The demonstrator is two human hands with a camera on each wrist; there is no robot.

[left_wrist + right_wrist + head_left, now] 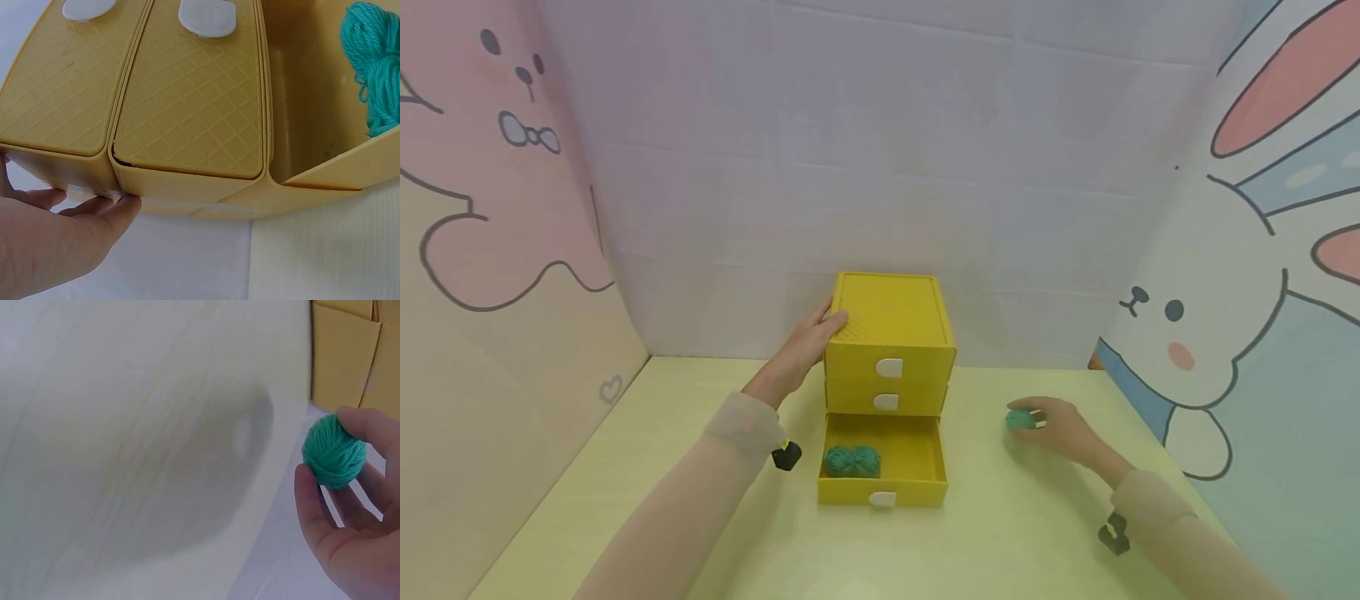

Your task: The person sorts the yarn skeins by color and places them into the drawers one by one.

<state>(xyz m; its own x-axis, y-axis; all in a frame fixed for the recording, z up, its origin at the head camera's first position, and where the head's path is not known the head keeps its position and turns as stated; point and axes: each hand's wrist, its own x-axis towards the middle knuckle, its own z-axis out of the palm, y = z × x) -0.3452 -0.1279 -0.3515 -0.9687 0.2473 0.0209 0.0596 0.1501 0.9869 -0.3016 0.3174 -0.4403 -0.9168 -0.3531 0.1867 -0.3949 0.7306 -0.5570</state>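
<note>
A yellow three-drawer box [891, 310] stands against the back wall, its bottom drawer [917, 454] pulled out. Inside that drawer, at the left, lies a green bundle of yarn [852, 461], also seen as a twisted skein [378, 62] in the left wrist view. My left hand [803, 346] rests on the box's left side, thumb over the top edge and fingers [106, 212] along the side wall. To the right of the box, my right hand [1057, 429] pinches a small ball of green yarn [334, 451] between thumb and fingers, apart from the box.
White tabs [889, 367] mark the drawer fronts; the upper two drawers are closed. A pale table [1000, 542] carries the box. Cartoon-printed side walls and a plain back wall [880, 167] enclose it. Each wrist wears a small black device [786, 456].
</note>
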